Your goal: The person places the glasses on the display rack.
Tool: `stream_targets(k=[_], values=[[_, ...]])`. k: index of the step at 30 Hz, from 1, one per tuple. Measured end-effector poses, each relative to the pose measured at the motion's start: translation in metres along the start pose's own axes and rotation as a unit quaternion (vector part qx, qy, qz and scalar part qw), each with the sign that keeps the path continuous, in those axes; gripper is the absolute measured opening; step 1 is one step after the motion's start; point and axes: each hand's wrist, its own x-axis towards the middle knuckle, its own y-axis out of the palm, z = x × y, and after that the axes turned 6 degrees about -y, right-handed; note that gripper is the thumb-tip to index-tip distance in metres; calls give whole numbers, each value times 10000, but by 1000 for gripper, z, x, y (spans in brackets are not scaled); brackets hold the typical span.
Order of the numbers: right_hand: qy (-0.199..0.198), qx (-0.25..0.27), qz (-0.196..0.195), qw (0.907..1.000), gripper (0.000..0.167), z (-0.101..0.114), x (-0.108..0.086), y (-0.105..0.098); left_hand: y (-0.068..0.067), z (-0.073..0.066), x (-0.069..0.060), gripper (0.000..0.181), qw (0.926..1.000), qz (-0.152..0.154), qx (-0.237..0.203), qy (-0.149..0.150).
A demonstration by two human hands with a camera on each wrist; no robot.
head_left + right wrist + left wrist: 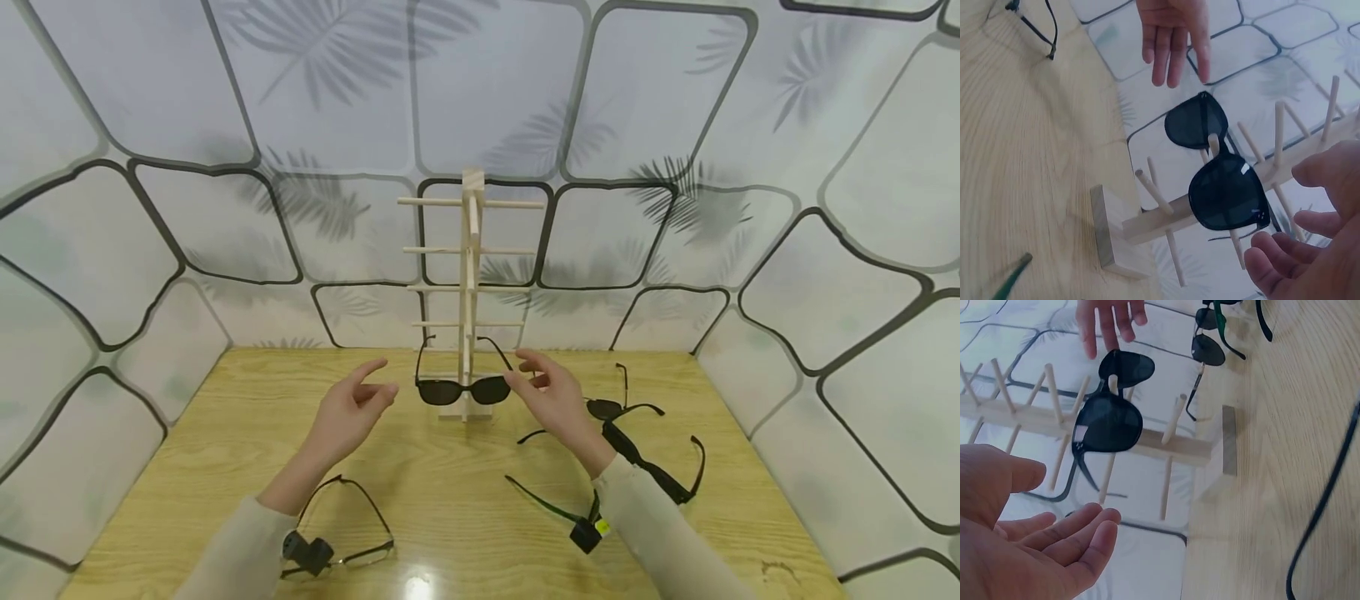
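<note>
Black sunglasses (441, 393) with dark lenses rest on a low peg of a pale wooden display rack (472, 185), temples pointing back toward the wall. To their left, my left hand (348, 417) is held apart from them, thumb and fingers spread and nothing in its grasp. My right hand (555, 400) is close by the right lens edge, fingers loosely bent. In the right wrist view the fingertips of that right hand (1310, 237) lie just beside the frame's corner; whether they touch it I cannot tell. The rack's upper pegs carry nothing.
Eyeglasses with thin frames (380, 550) lie at the front left. On the right are black sunglasses (652, 471), a second dark-lensed pair (604, 408) behind them, and glasses with a green-tinted temple (547, 502) partly under my right arm. A patterned wall covering (352, 225) surrounds the wooden table (442, 475).
</note>
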Motion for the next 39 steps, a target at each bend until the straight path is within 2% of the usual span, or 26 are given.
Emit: stream_targets(k=[9, 15, 22, 27, 33, 36, 39], values=[[-143, 583, -176, 9980, 38, 15, -26, 16, -36, 24, -37, 48, 9993, -45, 358, -1], [-169, 980, 303, 9946, 29, 22, -39, 37, -47, 42, -53, 46, 9987, 99, 462, -200], [-216, 1045, 914, 9901, 26, 20, -51, 70, -51, 59, -65, 46, 9972, 263, 577, -387], [-92, 1278, 1484, 9806, 28, 16, -60, 92, -54, 71, -77, 48, 9941, 388, 798, -628], [209, 1695, 2190, 9607, 27, 16, -72, 111, -55, 88, -90, 50, 9899, 674, 875, -895], [272, 1811, 2408, 9531, 27, 15, -75, 118, -57, 95, -96, 51, 9890, 667, 884, -984], [231, 1815, 2546, 9496, 26, 12, -78, 124, -58, 102, -101, 53, 9883, 642, 889, -1062]])
